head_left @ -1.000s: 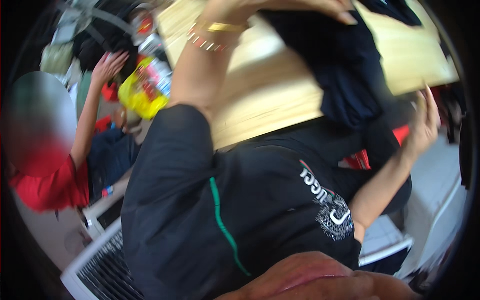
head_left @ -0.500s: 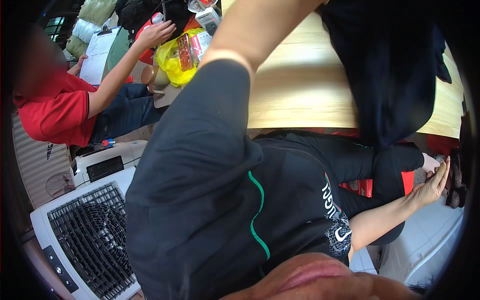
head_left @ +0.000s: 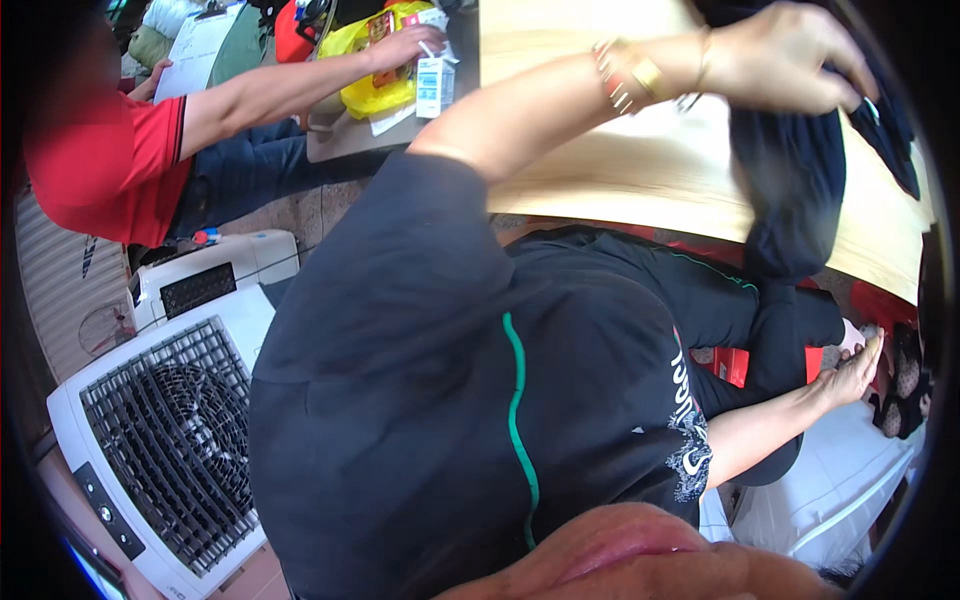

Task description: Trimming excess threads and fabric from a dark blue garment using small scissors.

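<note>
– In the head view, where is the navy-black, soft cloth piece (head_left: 790, 190) seen?
– It is spread on the pale, wood-grained surface (head_left: 610, 175), its lower end draped just past the near edge.

– How is the grip of the bare, braceleted left hand (head_left: 790, 60) set?
– It is held above the cloth with fingers curled; whether any cloth is clamped cannot be told, as the fingers are blurred.

– And the bare right hand (head_left: 850, 382)?
– Its fingers are stretched out straight, well apart from the cloth, near the dark-trousered legs (head_left: 790, 345).

– What is shown at the left?
– A small, white, printed box (head_left: 434, 88) is neared by a red-shirted co-worker's hand (head_left: 405, 48).
</note>
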A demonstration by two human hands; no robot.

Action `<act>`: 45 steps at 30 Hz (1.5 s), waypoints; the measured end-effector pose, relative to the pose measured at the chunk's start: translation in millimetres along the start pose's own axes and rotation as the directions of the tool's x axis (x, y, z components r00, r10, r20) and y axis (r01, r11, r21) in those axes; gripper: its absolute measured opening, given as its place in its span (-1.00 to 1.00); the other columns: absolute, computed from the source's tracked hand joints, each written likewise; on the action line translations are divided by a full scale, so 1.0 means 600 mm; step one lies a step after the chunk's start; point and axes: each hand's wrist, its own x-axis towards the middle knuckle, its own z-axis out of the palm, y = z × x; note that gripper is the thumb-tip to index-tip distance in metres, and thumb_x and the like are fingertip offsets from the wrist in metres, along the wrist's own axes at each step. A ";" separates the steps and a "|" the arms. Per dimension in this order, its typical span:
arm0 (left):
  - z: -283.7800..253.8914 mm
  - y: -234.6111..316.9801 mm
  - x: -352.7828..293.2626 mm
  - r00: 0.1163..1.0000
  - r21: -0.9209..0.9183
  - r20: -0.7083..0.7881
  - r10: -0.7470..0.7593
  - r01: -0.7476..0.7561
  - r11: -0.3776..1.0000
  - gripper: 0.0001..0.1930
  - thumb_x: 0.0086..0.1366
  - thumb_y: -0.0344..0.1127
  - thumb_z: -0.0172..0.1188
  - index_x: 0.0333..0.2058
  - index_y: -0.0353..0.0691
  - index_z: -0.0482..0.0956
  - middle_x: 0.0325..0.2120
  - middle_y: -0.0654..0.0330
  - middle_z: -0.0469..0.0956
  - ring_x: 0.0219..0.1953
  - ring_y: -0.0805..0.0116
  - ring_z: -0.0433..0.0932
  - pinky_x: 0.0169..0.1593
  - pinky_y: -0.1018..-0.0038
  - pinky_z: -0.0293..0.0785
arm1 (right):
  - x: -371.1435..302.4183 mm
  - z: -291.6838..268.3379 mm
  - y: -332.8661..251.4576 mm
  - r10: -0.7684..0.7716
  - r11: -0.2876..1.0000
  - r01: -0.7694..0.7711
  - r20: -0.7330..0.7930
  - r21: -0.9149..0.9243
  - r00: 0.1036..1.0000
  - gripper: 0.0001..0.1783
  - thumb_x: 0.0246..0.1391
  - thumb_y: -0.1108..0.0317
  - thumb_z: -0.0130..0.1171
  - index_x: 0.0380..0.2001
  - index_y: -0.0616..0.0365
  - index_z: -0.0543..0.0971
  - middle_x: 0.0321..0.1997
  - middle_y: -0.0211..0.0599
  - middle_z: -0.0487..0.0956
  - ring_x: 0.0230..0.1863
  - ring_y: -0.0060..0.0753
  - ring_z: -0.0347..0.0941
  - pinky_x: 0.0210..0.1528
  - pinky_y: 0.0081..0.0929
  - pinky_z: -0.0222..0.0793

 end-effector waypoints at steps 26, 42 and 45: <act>-0.172 0.112 -0.227 0.826 0.069 0.054 -0.562 0.558 0.827 -0.76 0.29 -0.60 0.09 -0.19 -0.26 0.71 -0.14 0.17 0.65 -0.06 0.39 0.63 0.03 0.48 0.57 | 0.035 -0.021 0.035 0.175 0.980 -0.170 -0.046 0.105 0.983 -0.65 0.08 0.13 0.41 -0.13 0.08 0.69 -0.26 -0.54 0.53 -0.31 -0.63 0.35 -0.36 -0.57 0.12; -0.167 0.117 -0.248 0.830 0.120 0.034 -0.556 0.549 0.827 -0.73 0.22 -0.63 0.05 -0.30 -0.22 0.73 -0.19 0.20 0.66 -0.10 0.37 0.62 -0.02 0.49 0.55 | 0.028 -0.006 0.029 0.187 0.981 -0.185 -0.042 0.054 0.981 -0.63 0.06 0.13 0.43 -0.15 0.12 0.69 -0.26 -0.51 0.54 -0.31 -0.63 0.36 -0.34 -0.58 0.14; -0.164 0.116 -0.250 0.827 0.113 0.040 -0.560 0.554 0.825 -0.73 0.22 -0.63 0.05 -0.30 -0.22 0.73 -0.19 0.20 0.66 -0.09 0.37 0.62 -0.01 0.49 0.55 | 0.014 0.006 0.015 0.166 0.985 -0.164 -0.048 0.059 0.985 -0.63 0.06 0.12 0.43 -0.15 0.11 0.70 -0.26 -0.52 0.54 -0.31 -0.64 0.35 -0.35 -0.60 0.14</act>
